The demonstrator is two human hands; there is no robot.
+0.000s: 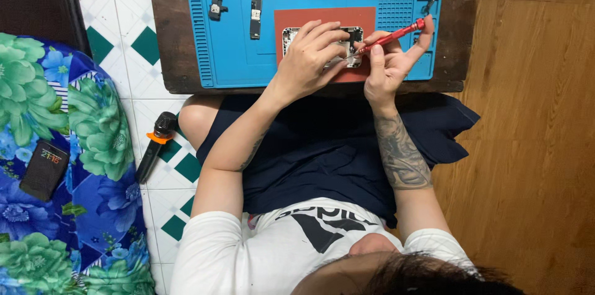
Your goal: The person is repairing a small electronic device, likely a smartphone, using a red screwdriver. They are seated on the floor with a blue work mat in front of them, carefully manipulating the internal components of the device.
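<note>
The person sits cross-legged on the floor at a low dark wooden tabletop (pixel 167 53), seen from above the head. On it lies a blue repair mat (pixel 235 53) with ridged edges and small compartments, and on the mat a red-brown pad (pixel 297 17). An opened phone (pixel 354 38) rests on that pad, mostly covered by the hands. The left hand (pixel 308 59) lies flat over the phone, fingers spread and pressing down on it to keep it in place, not closed around anything. The right hand (pixel 387 66) grasps a red screwdriver (pixel 396 35) between thumb and forefinger, with the little finger lifted toward the tool's far end; the tool's tip points down and to the left, meeting the phone just beside the left fingertips. Further up the mat, well apart from the hands, lie a long narrow circuit board (pixel 255 13), a small dark part (pixel 215 7) to its left, and several tiny pieces along the top edge, too small to identify. On the tiled floor to the person's left lies a black tool with an orange collar (pixel 155 145). Beside it spreads a blue cloth with large green flowers (pixel 68 165), and on this cloth rests a small dark device (pixel 44 169) with a lit display.
</note>
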